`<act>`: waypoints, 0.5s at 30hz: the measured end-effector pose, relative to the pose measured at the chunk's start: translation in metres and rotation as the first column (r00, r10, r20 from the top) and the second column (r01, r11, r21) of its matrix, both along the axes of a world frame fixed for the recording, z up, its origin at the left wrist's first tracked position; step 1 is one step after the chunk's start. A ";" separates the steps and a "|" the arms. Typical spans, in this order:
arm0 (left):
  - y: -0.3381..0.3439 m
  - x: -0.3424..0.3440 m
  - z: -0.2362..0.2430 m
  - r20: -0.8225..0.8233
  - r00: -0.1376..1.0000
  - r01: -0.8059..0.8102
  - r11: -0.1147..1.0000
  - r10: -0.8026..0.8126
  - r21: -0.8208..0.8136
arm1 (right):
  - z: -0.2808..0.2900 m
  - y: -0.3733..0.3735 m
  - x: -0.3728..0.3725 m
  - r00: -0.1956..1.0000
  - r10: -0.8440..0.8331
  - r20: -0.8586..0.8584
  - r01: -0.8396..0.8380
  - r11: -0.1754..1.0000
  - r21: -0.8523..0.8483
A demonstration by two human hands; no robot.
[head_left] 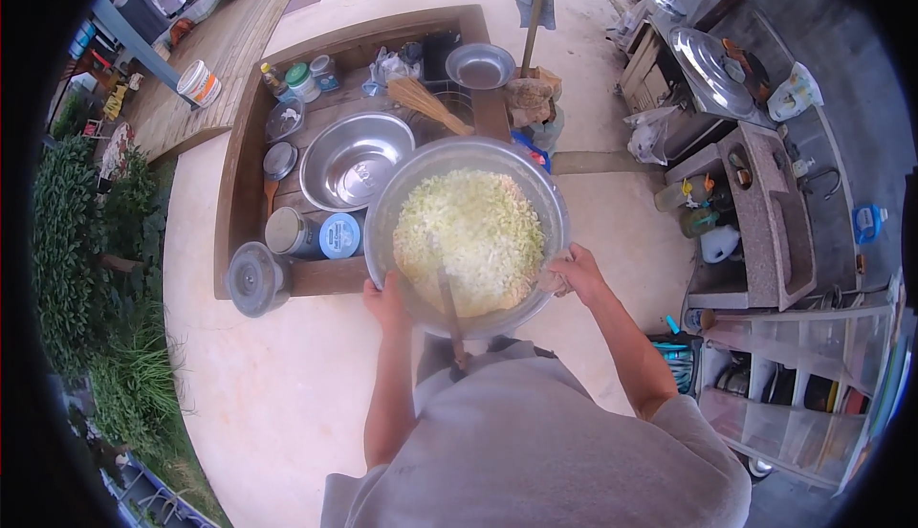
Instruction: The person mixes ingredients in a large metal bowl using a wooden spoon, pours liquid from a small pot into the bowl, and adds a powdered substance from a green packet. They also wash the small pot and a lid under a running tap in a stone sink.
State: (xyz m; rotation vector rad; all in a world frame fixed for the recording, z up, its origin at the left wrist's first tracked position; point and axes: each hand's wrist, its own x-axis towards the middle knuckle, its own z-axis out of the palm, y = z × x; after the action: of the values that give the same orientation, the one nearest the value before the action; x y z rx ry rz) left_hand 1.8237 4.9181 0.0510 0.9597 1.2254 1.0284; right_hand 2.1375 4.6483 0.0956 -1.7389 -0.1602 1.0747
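A large metal bowl point(375, 233) is in front of my body, overlapping the near right corner of the wooden table. It holds finely chopped pale green vegetable point(469, 208), with a pinkish mixture showing around its edge. A wooden stirring stick point(449, 306) leans in the bowl, its handle toward me. My left hand point(387, 304) grips the near left rim; its fingertips are hidden beneath. At the right rim my right hand point(579, 275) is closed, with a crumpled thin brownish piece point(553, 277), perhaps plastic, between it and the bowl. Whether the bowl touches the table is hidden.
On the table point(234, 184) are an empty steel basin point(356, 160), a straw whisk point(426, 102), a blue-lidded tub point(339, 235) and several jars. A lidded bucket point(258, 281) stands at its near left corner. A stone sink point(765, 231) is at the right, plants point(72, 241) at the left.
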 end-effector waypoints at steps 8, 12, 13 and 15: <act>-0.045 -0.018 0.054 -0.608 0.790 0.335 0.772 0.083 0.541 | 0.023 -0.056 -0.007 0.817 -0.074 0.571 0.151 0.985 -0.088; -0.024 -0.074 0.042 -0.510 0.859 0.328 0.818 -0.051 0.472 | 0.093 -0.033 -0.076 0.629 0.270 0.729 -0.385 0.923 -0.009; -0.019 -0.086 0.043 -0.491 0.867 0.327 0.847 -0.091 0.420 | 0.119 -0.018 -0.101 0.466 0.446 0.764 -0.589 0.801 -0.109; -0.011 -0.103 0.059 -0.463 0.875 0.330 0.870 -0.137 0.366 | 0.143 0.016 -0.151 0.171 0.694 0.699 -0.782 0.528 -0.332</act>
State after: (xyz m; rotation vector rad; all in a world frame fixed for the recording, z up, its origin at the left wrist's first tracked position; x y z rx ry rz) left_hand 1.7202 4.9071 0.1098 1.7208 1.1998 0.9354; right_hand 1.9865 4.6639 0.2388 -1.9266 -1.8143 0.7903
